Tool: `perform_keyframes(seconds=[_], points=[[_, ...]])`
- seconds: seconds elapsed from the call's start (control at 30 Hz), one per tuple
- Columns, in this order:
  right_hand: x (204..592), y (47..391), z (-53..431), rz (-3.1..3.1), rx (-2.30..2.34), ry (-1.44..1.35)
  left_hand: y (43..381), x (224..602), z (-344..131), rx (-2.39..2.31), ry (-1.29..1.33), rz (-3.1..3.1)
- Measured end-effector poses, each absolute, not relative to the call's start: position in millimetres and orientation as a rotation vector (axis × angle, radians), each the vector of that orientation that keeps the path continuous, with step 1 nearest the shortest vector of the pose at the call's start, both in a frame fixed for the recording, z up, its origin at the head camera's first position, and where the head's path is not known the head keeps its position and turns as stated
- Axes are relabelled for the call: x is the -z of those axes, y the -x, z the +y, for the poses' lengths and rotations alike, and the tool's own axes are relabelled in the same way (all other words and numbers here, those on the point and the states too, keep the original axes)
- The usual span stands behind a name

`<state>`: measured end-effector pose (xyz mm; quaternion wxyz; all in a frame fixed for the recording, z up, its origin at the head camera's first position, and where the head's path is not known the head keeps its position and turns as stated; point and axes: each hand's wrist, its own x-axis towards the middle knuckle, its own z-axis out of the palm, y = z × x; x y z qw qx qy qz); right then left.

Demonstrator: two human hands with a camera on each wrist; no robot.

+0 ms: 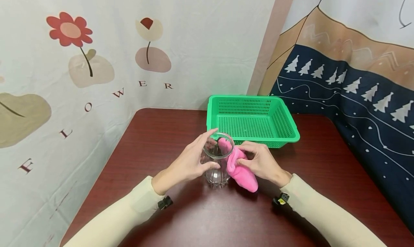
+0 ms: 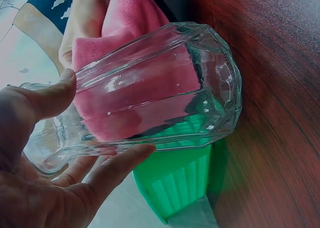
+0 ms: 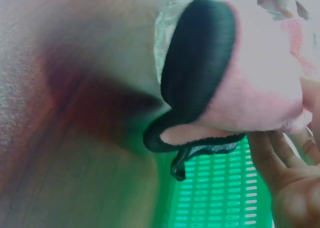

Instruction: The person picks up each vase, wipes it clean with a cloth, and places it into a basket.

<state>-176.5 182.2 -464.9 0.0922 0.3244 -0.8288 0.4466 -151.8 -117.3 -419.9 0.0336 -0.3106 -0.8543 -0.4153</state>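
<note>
A clear faceted glass jar (image 1: pixel 216 175) with a round open mouth stands upright near the table's middle. My left hand (image 1: pixel 190 160) holds it near the rim; in the left wrist view the thumb lies on one side of the glass (image 2: pixel 220 83) and the fingers on the other. My right hand (image 1: pixel 261 161) pinches a folded pink cloth (image 1: pixel 243 177) against the jar's right side. A part of the cloth shows at the mouth, but whether it is inside or behind the glass I cannot tell. Dark edging (image 3: pixel 200 53) on the cloth appears in the right wrist view.
Right behind the jar and the right hand sits a green plastic basket (image 1: pixel 211 112) with slotted walls. The dark red-brown table (image 1: pixel 155 135) stretches out on both sides. Printed curtains (image 1: pixel 200 53) hang along the back and right.
</note>
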Motion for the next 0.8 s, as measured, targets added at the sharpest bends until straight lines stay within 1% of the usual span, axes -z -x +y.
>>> perform_keyframes(seconds=[0.3, 0.8], points=[[452, 173, 182, -2.485, -1.583, -0.962, 152, 420, -118, 1.285, 0.954, -2.623], [441, 175, 185, -2.385, -1.655, -0.92, 152, 420, -119, 1.277, 0.972, -2.612]])
